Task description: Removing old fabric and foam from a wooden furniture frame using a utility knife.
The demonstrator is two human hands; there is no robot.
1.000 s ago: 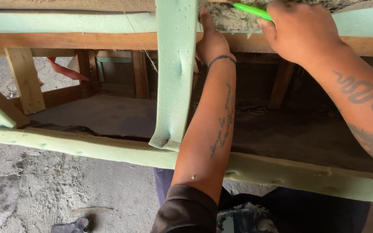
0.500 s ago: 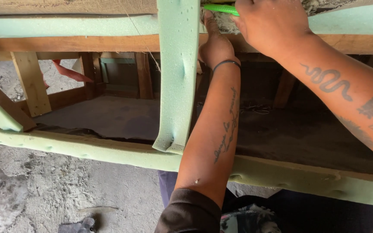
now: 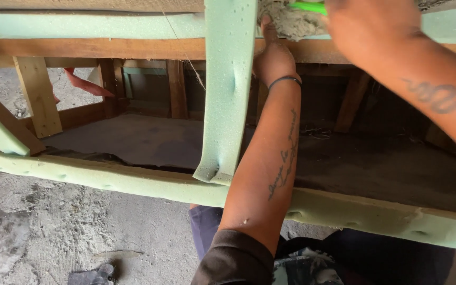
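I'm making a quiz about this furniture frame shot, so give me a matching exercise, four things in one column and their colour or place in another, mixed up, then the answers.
Things:
1. foam strip
2. left hand
3. wooden rail
4. red scrap

Descriptions:
A. brown, running across beneath the top foam
B. pale green, hanging down the frame
C. pressed against grey stuffing at the top
D. behind the wooden legs, far left

Pairs: 1-B, 2-C, 3-A, 4-D
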